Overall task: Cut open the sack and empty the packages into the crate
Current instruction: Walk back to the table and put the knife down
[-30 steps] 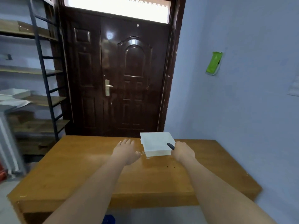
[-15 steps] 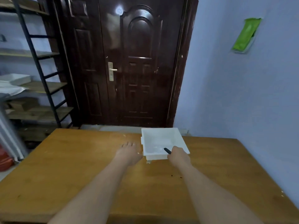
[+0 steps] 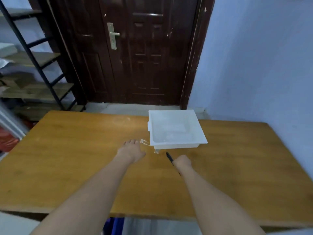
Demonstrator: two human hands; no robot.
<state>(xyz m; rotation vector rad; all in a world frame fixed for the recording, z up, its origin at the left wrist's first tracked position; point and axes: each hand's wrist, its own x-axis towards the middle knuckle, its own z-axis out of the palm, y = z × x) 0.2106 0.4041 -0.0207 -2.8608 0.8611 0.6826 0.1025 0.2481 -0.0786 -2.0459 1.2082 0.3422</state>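
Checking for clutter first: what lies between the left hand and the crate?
In the head view, only a bit of pale string on bare table lies between the left hand and the crate.

The surface (image 3: 67,158) is orange-brown wood, smooth with a dull sheen. The crate (image 3: 176,143) looks like matt white plastic. The door (image 3: 144,56) is dark glossy wood with a brassy metal handle (image 3: 112,35). The wall (image 3: 254,65) is matt painted.
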